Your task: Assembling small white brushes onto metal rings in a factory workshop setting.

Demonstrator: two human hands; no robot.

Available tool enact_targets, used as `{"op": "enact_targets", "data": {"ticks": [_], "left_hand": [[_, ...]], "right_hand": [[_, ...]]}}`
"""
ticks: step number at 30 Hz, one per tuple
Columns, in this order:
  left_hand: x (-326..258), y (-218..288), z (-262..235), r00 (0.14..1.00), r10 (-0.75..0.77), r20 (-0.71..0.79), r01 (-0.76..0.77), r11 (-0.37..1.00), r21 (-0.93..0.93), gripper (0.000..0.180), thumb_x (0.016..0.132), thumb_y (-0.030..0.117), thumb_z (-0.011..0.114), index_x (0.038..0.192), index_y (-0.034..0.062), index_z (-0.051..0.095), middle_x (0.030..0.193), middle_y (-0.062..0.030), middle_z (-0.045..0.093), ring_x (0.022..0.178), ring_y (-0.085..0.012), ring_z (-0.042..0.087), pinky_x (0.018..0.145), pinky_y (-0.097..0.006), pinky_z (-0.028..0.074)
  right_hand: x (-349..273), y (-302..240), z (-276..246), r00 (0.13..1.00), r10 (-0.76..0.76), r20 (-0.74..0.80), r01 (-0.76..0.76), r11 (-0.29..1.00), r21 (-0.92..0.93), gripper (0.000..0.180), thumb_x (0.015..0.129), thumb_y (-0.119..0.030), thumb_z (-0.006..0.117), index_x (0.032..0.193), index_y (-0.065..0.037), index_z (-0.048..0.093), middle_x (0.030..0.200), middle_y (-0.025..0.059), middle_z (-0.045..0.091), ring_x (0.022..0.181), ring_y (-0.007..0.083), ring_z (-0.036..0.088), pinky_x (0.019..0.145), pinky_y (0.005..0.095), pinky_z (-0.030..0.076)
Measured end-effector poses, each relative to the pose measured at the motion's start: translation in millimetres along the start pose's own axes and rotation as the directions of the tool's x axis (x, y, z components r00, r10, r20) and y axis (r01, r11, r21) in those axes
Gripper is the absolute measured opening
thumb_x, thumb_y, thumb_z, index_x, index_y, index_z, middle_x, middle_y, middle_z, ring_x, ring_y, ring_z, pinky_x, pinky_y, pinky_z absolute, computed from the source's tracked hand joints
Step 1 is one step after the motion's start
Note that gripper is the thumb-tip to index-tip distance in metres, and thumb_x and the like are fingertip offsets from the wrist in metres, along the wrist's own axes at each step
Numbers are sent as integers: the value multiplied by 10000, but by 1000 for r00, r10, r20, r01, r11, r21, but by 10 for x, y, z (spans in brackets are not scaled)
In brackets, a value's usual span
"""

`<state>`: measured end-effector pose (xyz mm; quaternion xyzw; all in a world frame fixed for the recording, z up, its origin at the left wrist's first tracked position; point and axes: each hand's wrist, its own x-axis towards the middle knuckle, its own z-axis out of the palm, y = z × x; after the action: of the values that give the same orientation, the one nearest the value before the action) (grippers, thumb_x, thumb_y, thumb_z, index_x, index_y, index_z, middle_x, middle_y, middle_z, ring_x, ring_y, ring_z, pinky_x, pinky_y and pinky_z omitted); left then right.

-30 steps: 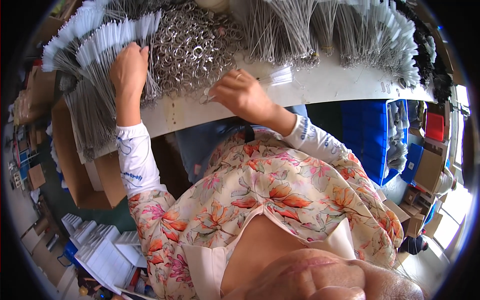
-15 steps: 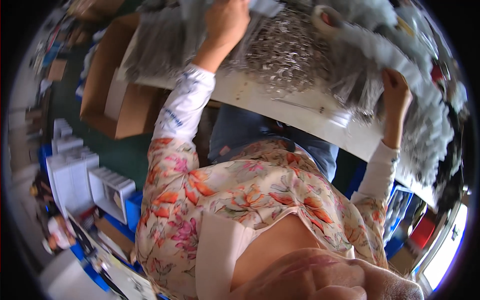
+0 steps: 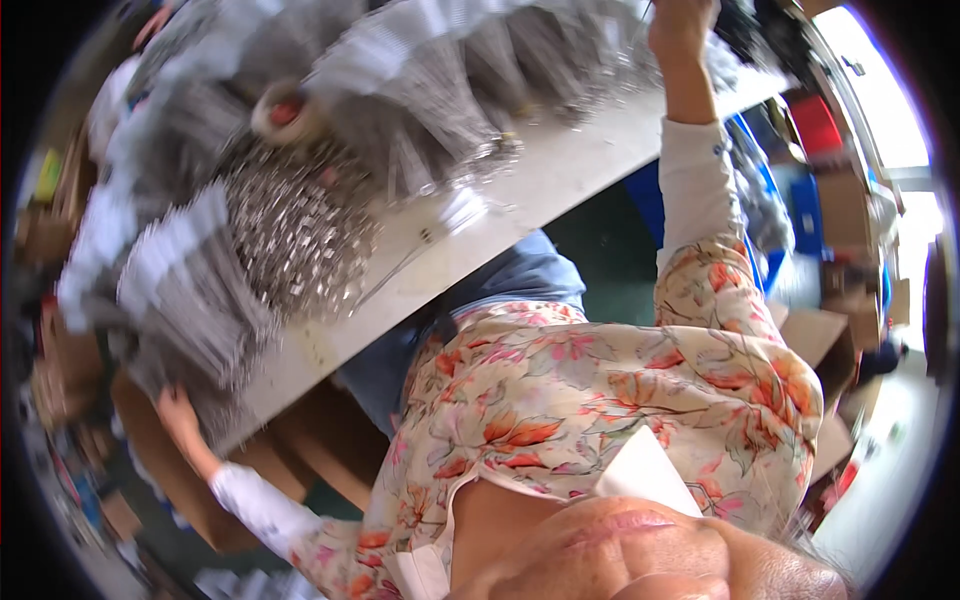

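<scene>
Since half a second ago, the left hand (image 3: pixel 181 422) has come down from the tops of the wires to the left end of the table (image 3: pixel 560 160), near its front corner, and the right hand (image 3: pixel 683 28) has swung out toward the table's right end; the view has turned too.

At the far left, a cardboard box (image 3: pixel 190 500) stands below the table's left end. The left hand is just beside the lower ends of the wires there; its fingers look bent, but blur hides whether they hold any. Next along lies a left fan of wires (image 3: pixel 190 265) with whitish tips, its lower ends toward the front edge. A heap of metal rings (image 3: pixel 300 225) comes next, with a pale roll (image 3: pixel 268 122) behind it. A small bundle (image 3: pixel 462 210), white-tipped, lies near the front edge, apart from both hands. Behind it, more wire bundles (image 3: pixel 425 110) stretch toward the right end. The right hand is cut off by the upper border, so I cannot tell its grip. A red bin (image 3: pixel 815 122) sits beyond the right end.
</scene>
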<state>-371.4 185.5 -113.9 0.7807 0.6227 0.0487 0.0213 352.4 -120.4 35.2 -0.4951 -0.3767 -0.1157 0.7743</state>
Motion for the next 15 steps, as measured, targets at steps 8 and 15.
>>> {"op": "enact_targets", "data": {"ticks": [8, 15], "left_hand": [[-17, -195, -13, 984, -153, 90, 176, 902, -395, 217, 878, 171, 550, 860, -40, 595, 730, -123, 614, 618, -206, 495, 606, -349, 417], [-112, 145, -238, 945, -261, 199, 324, 840, -435, 149, 835, 106, 538, 832, -25, 608, 726, -100, 642, 356, -79, 363, 318, -254, 243]], "right_hand": [[-343, 522, -1330, 945, 309, 107, -49, 459, -887, 221, 783, -282, 701, 908, -99, 707, 625, -31, 562, 559, 40, 464, 515, 222, 399], [-525, 561, -1152, 899, 426, 102, -40, 311, -950, 247, 745, -286, 710, 890, -86, 715, 724, 56, 668, 655, 145, 636, 645, 280, 518]]}}
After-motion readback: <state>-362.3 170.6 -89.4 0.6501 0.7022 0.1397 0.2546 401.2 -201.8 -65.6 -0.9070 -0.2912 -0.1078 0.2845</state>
